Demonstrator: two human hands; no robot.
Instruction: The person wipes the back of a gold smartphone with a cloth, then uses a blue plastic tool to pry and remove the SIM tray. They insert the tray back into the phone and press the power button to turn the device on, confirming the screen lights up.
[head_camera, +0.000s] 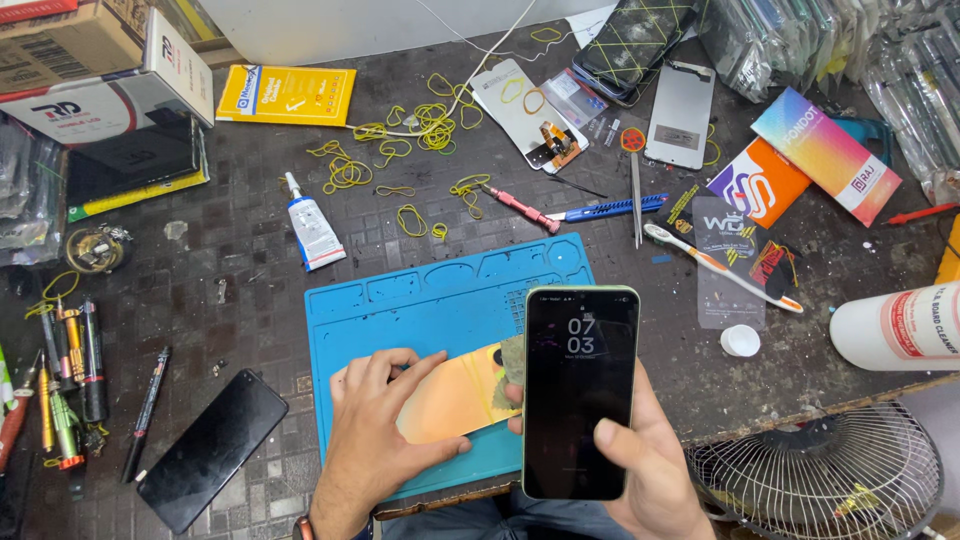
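Head view: a blue silicone repair mat (420, 300) lies at the near edge of a dark workbench (230, 330) and is taken as the landmark. A green-edged smartphone (581, 392), screen lit with a clock, is held upright over the mat's right end, clamped in the right hand (655, 470) with the thumb laid on the glass. An orange-yellow phone back cover (450, 398) lies flat on the mat's near half and is pressed down by the left hand (380, 425), fingers spread over its left end. Left of the mat a black phone (212, 450) lies face down, with a white glue tube (311, 225) beyond the mat's far left corner. Yellow rubber bands (420, 125) are scattered beyond the mat. A toothbrush (720, 265) lies to its right, and a wire fan guard (820, 470) sits below the bench edge there.
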